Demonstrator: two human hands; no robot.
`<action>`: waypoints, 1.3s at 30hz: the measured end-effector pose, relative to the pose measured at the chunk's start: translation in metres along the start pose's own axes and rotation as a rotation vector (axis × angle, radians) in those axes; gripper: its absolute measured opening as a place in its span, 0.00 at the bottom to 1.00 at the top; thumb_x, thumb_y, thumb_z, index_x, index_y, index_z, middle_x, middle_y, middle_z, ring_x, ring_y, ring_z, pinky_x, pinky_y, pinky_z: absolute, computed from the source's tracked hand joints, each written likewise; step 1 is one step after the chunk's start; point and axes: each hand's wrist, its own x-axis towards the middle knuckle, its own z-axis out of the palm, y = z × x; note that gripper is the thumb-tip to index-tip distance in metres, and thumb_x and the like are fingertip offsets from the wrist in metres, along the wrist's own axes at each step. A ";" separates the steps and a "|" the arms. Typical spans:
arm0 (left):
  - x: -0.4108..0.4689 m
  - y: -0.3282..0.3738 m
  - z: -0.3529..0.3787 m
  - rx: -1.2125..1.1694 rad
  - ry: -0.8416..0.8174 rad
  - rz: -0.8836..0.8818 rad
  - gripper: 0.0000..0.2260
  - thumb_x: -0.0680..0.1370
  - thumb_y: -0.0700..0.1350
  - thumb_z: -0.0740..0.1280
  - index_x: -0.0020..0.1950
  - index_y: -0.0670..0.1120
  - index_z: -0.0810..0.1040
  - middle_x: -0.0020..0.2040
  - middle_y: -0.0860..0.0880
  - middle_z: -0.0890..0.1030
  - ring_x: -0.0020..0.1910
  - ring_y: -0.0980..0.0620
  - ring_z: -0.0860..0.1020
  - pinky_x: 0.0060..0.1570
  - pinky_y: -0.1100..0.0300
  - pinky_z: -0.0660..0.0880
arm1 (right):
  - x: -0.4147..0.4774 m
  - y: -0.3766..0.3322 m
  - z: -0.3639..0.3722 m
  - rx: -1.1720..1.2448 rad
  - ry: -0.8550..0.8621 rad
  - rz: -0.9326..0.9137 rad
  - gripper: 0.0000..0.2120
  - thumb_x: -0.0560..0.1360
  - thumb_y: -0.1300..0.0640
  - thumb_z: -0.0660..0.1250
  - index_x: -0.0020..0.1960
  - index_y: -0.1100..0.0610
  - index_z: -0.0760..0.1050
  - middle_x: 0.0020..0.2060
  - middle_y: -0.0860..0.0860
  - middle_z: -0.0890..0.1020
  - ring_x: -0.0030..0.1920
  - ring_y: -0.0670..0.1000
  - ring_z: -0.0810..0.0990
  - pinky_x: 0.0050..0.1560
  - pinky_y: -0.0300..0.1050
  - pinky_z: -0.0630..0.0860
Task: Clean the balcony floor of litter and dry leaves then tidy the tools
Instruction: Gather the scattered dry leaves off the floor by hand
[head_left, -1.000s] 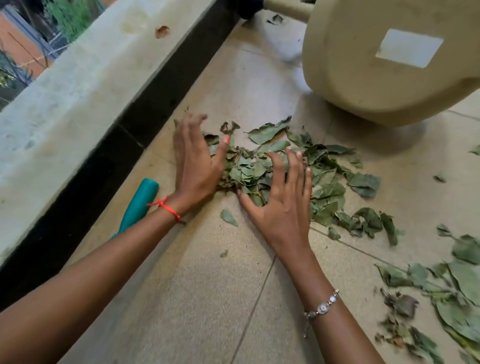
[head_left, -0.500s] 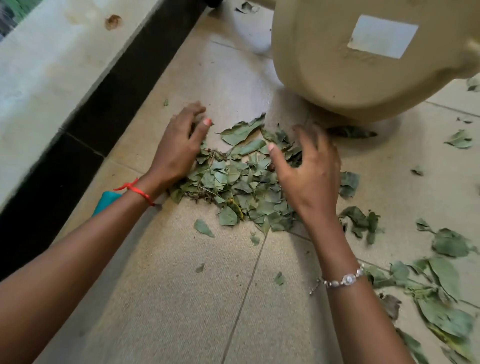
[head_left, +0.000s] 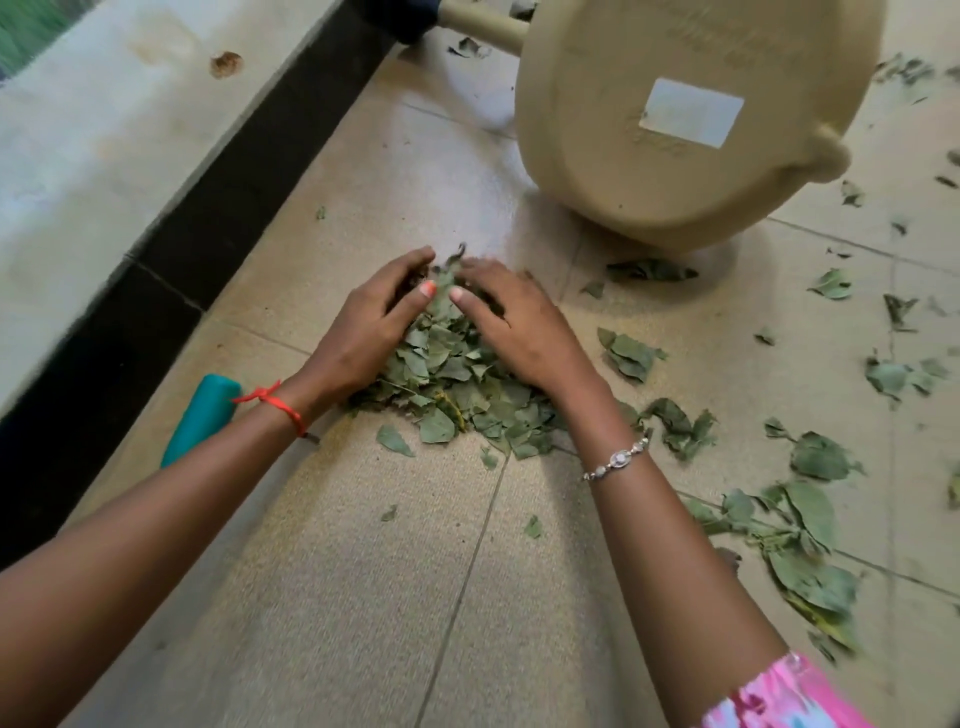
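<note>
A heap of dry green leaves (head_left: 452, 384) lies on the beige tiled balcony floor (head_left: 363, 597). My left hand (head_left: 363, 332) cups the heap's left side and my right hand (head_left: 524, 332) its right side. The fingers of both hands curl over the top of the heap, and the thumbs nearly meet above it. The far part of the heap is hidden under my hands. A teal tool handle (head_left: 202, 415) lies on the floor by the wall, partly behind my left wrist.
A beige plastic stool (head_left: 649, 130) lies tipped just beyond the heap. The low parapet wall (head_left: 104, 156) with its black base runs along the left. Loose leaves (head_left: 810, 535) are scattered over the tiles to the right, and a small clump (head_left: 631, 353) lies beside my right hand.
Both hands have drawn inward from the edges of the spread leaves, bunching them into a tighter heap. The fingers now curl over its top.
</note>
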 end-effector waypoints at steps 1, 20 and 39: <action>0.000 0.002 0.004 0.007 -0.004 0.008 0.26 0.77 0.56 0.55 0.73 0.49 0.64 0.72 0.51 0.66 0.67 0.61 0.64 0.61 0.73 0.61 | -0.008 0.000 -0.003 0.064 0.059 -0.007 0.18 0.80 0.46 0.57 0.65 0.52 0.72 0.64 0.48 0.75 0.62 0.46 0.73 0.68 0.55 0.66; 0.000 0.009 0.012 -0.037 -0.124 0.009 0.27 0.72 0.64 0.54 0.69 0.55 0.69 0.69 0.55 0.69 0.67 0.57 0.68 0.66 0.56 0.65 | -0.061 0.042 -0.025 0.175 0.284 0.141 0.25 0.76 0.42 0.54 0.67 0.53 0.71 0.68 0.50 0.71 0.68 0.48 0.67 0.68 0.52 0.65; -0.023 0.025 0.041 -0.059 -0.130 0.080 0.22 0.78 0.52 0.57 0.72 0.48 0.66 0.66 0.53 0.71 0.64 0.59 0.69 0.56 0.77 0.65 | -0.110 0.018 0.004 0.148 0.626 0.411 0.28 0.78 0.40 0.48 0.74 0.52 0.58 0.74 0.50 0.60 0.74 0.51 0.59 0.71 0.59 0.62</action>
